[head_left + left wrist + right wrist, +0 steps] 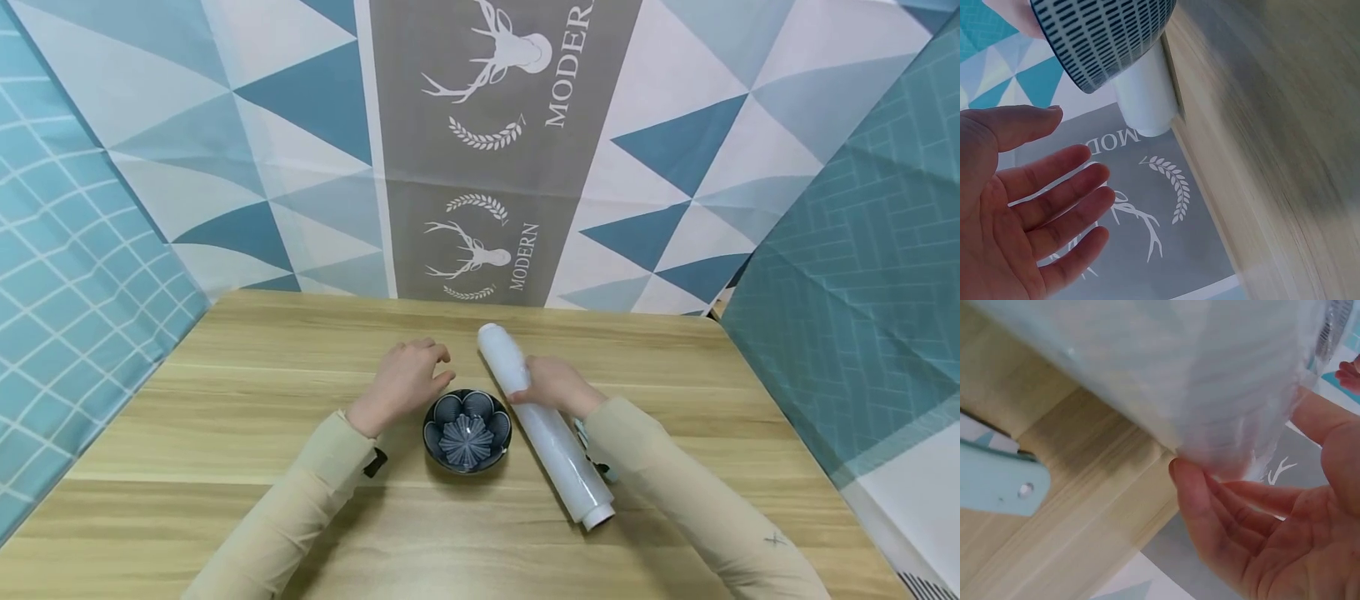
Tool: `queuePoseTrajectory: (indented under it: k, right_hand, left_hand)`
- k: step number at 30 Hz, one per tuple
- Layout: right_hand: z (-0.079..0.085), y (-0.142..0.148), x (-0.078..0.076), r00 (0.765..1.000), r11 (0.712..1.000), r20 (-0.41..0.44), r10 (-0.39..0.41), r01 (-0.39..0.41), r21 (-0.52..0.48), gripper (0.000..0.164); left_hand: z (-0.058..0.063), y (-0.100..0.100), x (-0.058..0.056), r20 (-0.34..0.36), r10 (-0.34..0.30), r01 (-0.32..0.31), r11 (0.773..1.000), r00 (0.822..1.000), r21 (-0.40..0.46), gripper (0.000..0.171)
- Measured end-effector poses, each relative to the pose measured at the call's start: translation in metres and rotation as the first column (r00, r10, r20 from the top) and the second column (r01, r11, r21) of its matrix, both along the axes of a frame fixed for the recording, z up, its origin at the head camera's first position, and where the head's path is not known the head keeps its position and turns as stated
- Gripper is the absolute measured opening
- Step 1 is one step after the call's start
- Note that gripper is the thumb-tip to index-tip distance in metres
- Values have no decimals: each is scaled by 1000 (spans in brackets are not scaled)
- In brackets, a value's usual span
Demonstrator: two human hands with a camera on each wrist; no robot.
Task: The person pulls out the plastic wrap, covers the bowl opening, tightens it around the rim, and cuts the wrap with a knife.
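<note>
A dark blue bowl [467, 442] with a petal-patterned inside stands upright on the wooden table. Its outer wall [1107, 37], marked with rows of short dark dashes, shows in the left wrist view. Just behind and left of it, my left hand [405, 375] hovers with loosely bent fingers, holding nothing. To the bowl's right, a long roll of clear plastic wrap [551, 446] lies slantwise. My right hand [553, 385] grips this roll near its middle; in the right wrist view the thumb and fingers [1194, 500] stand on opposite sides of it.
A light-blue handled tool [1000, 478], possibly a folding cutter, lies on the table right of the roll, partly hidden under my right forearm in the head view. The wooden table [187, 417] meets a patterned cloth backdrop [480, 167] at its far edge.
</note>
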State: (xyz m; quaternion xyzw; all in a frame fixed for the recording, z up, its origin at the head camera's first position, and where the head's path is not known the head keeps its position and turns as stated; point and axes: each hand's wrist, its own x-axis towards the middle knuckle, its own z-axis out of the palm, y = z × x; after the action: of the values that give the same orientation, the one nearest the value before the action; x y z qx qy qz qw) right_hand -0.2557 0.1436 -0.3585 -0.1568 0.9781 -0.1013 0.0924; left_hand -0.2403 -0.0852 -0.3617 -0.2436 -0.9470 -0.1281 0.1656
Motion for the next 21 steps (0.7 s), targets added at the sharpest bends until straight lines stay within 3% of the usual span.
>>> queuePoseTrajectory:
  k: [12, 21]
  right_hand:
    - [1, -10, -11, 997, 996, -14, 77, -76, 44, 47]
    - [4, -20, -18, 990, 987, 5, 142, -142, 70, 56]
  left_hand:
    - [3, 2, -4, -17, -23, 23, 1000, 1000, -19, 22]
    - [1, 2, -11, -46, -45, 44, 999, 998, -22, 19]
